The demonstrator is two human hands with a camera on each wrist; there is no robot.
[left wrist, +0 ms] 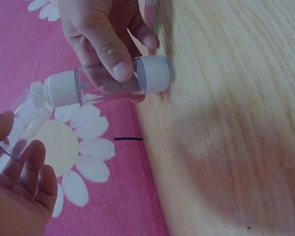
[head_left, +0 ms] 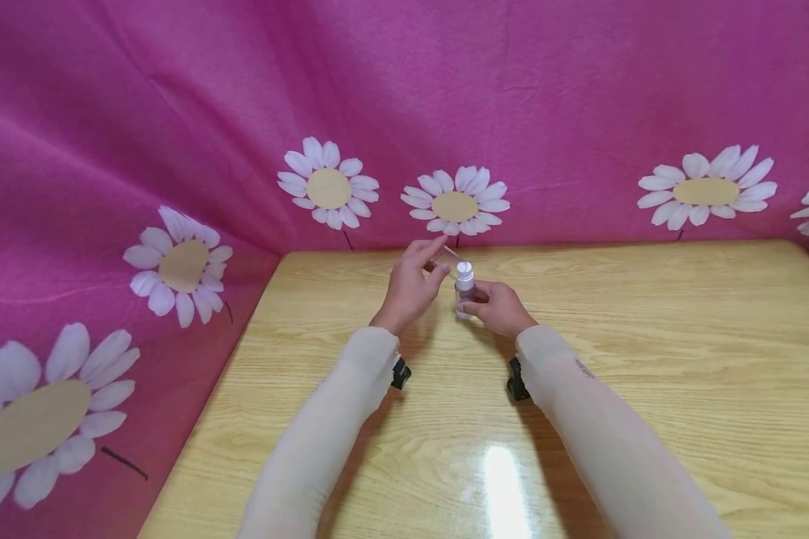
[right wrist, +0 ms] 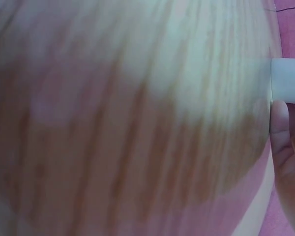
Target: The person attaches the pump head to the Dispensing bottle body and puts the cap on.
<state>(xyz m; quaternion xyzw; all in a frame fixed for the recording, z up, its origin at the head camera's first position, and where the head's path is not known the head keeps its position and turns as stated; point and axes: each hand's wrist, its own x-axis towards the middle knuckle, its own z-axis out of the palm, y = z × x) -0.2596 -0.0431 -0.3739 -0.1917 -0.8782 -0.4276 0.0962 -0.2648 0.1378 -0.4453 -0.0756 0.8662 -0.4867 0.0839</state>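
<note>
A small clear bottle (head_left: 464, 280) with a white collar and nozzle on top and a white base stands upright on the wooden table. My right hand (head_left: 502, 307) grips its clear middle, thumb along the near side. Between the thumb and fingers of my left hand (head_left: 407, 288) is a clear cap (left wrist: 33, 120), held close to the nozzle and tilted to it in the left wrist view. The white base (left wrist: 155, 73) sits at the tabletop there. In the right wrist view only the base (right wrist: 285, 81) and part of the right hand (right wrist: 291, 157) show, at the right edge.
The wood-grained table (head_left: 647, 374) reaches back to a pink cloth (head_left: 566, 97) with large white daisies, which hangs behind it and along its left side. Black wrist cameras (head_left: 517, 380) hang under both sleeves. A bright light reflection lies on the near tabletop.
</note>
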